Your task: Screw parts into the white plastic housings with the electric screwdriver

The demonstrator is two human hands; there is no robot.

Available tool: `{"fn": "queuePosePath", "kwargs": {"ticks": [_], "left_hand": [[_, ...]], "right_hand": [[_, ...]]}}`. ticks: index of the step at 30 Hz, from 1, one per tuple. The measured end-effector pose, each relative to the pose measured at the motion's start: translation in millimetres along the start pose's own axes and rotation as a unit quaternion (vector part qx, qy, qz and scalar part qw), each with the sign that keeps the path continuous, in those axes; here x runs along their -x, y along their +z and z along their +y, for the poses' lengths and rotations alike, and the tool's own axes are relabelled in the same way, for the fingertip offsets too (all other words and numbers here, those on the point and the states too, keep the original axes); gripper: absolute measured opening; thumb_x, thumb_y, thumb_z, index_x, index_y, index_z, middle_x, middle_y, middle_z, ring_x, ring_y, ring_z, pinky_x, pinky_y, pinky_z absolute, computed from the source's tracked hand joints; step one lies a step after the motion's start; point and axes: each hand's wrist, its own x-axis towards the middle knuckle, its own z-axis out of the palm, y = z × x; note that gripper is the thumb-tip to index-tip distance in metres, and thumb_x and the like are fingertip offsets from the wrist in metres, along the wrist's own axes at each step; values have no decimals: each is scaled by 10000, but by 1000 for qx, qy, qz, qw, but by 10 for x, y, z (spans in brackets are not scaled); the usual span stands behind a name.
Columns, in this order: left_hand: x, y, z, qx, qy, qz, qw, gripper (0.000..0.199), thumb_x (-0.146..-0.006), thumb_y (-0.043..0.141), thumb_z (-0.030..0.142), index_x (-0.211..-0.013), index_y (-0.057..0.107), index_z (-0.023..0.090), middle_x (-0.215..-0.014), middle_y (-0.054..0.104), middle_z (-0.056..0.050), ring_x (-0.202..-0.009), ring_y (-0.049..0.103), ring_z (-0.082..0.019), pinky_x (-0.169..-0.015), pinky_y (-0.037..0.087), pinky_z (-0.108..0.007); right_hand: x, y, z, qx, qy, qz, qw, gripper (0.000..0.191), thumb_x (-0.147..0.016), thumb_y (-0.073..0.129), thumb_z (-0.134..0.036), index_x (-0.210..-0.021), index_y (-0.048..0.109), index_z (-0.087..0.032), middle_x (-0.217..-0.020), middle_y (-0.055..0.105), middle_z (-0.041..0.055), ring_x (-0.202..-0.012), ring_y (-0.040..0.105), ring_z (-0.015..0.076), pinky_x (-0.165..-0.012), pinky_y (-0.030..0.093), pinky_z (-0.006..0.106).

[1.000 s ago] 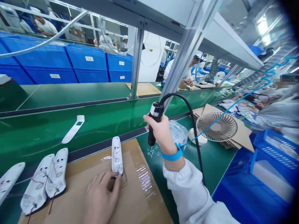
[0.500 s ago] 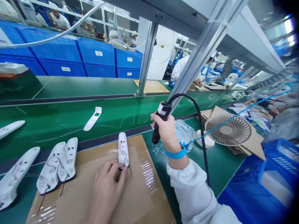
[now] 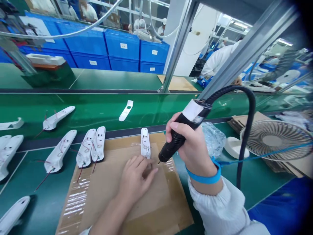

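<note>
A black electric screwdriver [image 3: 176, 138] with a white label is gripped in my right hand [image 3: 193, 140], its tip pointing down above the cardboard. My left hand [image 3: 137, 174] rests over the brown cardboard [image 3: 117, 202], just below a white plastic part [image 3: 145, 142] with thin wires. The left thumb is spread from the curled fingers; whether anything small is at the fingertips cannot be made out. Two more wired white parts [image 3: 85, 148] [image 3: 98, 143] lie side by side at the cardboard's upper left corner.
More white parts [image 3: 60, 150] lie left. A white cover piece [image 3: 126, 111] is on the green belt [image 3: 151, 112]. To the right are a plastic bag [image 3: 212, 138], a round fan grille [image 3: 272, 140] and a black cable [image 3: 251, 114]. Metal posts [image 3: 176, 49] rise beyond; a person in white works behind.
The view has turned left. My right hand has brought the screwdriver nearer the cardboard, tip now beside my left hand. My left thumb and fingers have moved off the white part's lower end.
</note>
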Motion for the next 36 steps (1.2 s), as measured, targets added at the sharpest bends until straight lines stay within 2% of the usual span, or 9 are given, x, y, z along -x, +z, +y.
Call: {"fn": "queuePosePath", "kwargs": {"ticks": [3,7,18,34,36], "left_hand": [[-12,-7,34,6,1,-6,1000,201,-1114,637,334,-999,760,224,-782,708,-12,-741,645,-222,-681,410,-343],[-16,-7,44,9,-2,-5,1000,205,-1081,651,222,-897,741,224,-741,700,-7,-742,642,-225,-663,362,-341],[-10,-10,34,26,-10,3,1000,153,-1017,709,137,-905,762,227,-760,738,2,-754,650,-228,-663,347,-343],[-11,-41,7,-36,17,2,999,223,-1059,664,220,-839,692,243,-759,723,-6,-748,665,-225,-655,331,-369],[-1,-46,9,-40,6,-2,999,160,-1027,692,248,-868,681,248,-802,740,-12,-775,679,-240,-679,361,-376]], "right_hand": [[113,102,-31,-24,2,-21,999,133,-812,819,-252,-845,698,-209,-703,691,-29,-533,611,120,-556,512,265],[175,159,-64,-40,-9,-25,999,101,-815,800,-212,-835,701,-216,-698,695,-36,-506,607,116,-531,527,259],[188,182,-37,-37,-37,-46,998,89,-808,785,-169,-841,716,-216,-709,709,-31,-507,613,114,-531,530,251],[241,199,-46,-34,-32,-68,997,91,-814,776,-153,-835,724,-223,-709,701,-30,-517,609,117,-532,544,258],[240,195,-42,-31,-35,-67,997,96,-811,777,-151,-843,723,-223,-707,700,-31,-519,612,117,-534,540,254]]}}
